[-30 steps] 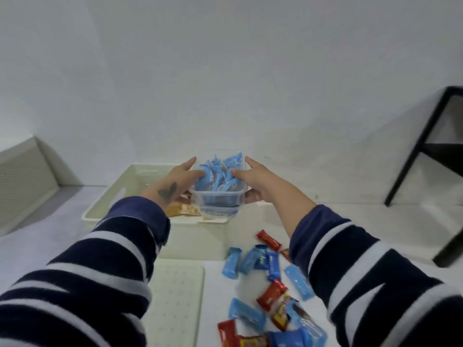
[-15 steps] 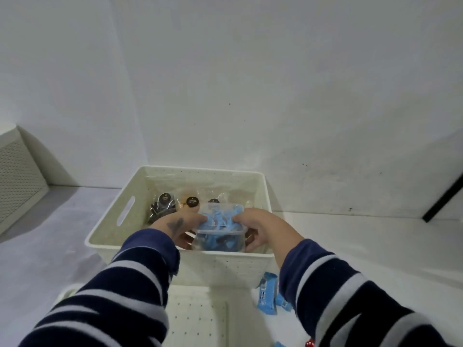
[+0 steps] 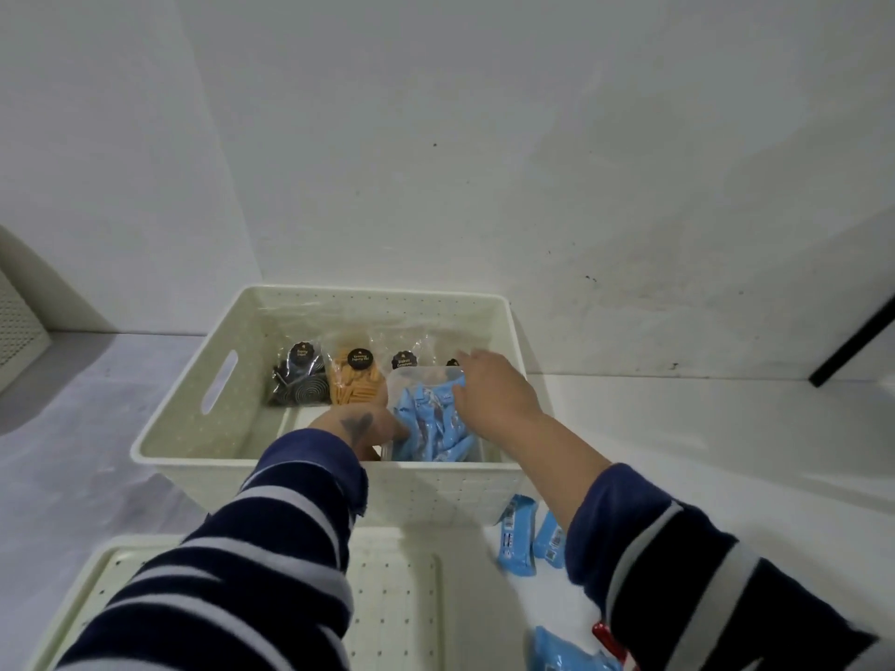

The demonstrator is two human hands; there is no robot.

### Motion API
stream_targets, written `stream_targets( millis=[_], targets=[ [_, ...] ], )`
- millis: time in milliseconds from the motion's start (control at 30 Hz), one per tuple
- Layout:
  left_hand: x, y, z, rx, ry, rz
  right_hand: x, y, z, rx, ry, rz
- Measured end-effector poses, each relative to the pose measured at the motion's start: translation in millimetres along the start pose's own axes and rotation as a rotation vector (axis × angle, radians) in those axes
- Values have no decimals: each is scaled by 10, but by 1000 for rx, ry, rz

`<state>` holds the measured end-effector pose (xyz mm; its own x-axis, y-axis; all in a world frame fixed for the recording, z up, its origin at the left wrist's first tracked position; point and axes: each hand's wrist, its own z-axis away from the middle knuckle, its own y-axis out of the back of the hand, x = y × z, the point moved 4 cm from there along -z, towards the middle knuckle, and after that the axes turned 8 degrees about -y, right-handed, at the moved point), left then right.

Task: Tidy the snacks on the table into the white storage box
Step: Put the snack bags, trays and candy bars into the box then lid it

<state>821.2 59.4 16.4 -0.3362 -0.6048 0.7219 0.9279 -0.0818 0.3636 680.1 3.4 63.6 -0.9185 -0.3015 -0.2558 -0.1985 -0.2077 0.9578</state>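
Near the back wall, on the white bench (image 3: 702,452), sits the white storage box (image 3: 203,443) with little dots on its sides and a handle hole on its left wall. Inside it, at the far side, stand clear bags in a row: one with black swirly candy (image 3: 298,382), one with orange sticks (image 3: 353,385), and one more with a round black label (image 3: 404,360). A clear tub (image 3: 421,375) full of blue snack packs (image 3: 431,423) sits in the right front part of the box, just beside the bags. Both hands reach into the box. The left hand (image 3: 358,428), which has a dark mark on its back, is at the left side of the tub, but its fingers are hidden, so I cannot tell if it holds the tub. The right hand (image 3: 494,389) lies on top of the blue packs at the far right of the tub, with its fingers bent down over them. Both arms wear dark blue sleeves with white stripes. A white lid (image 3: 402,602) with dots lies flat on the bench in front of the box. Two blue packs (image 3: 516,535) lie on the bench right of the lid, near the box. More blue packs (image 3: 562,651) and a bit of a red pack (image 3: 605,636) show at the bottom edge.
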Motion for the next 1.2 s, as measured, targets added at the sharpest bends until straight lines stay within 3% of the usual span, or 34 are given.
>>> stream_targets(
  millis=[67, 133, 300, 567, 800, 1200],
  targets=[
    [9, -5, -31, 12, 7, -80, 83, 0, 109, 54, 88, 234],
    [28, -16, -44, 23, 15, -200, 233, -79, 141, 34, 46, 337],
    [133, -172, -57, 6, -12, -262, 347, -143, 162, 2, 17, 189],
    [363, -298, -15, 112, -109, -521, 361, -63, 215, -58, 38, 85],
    [749, -517, 441, 145, -325, -597, 688, 286, 603, -19, 96, -226],
    [1056, -1749, 1239, 313, -672, -784, 1971, 374, 1607, -208, -67, -60]
  ],
)
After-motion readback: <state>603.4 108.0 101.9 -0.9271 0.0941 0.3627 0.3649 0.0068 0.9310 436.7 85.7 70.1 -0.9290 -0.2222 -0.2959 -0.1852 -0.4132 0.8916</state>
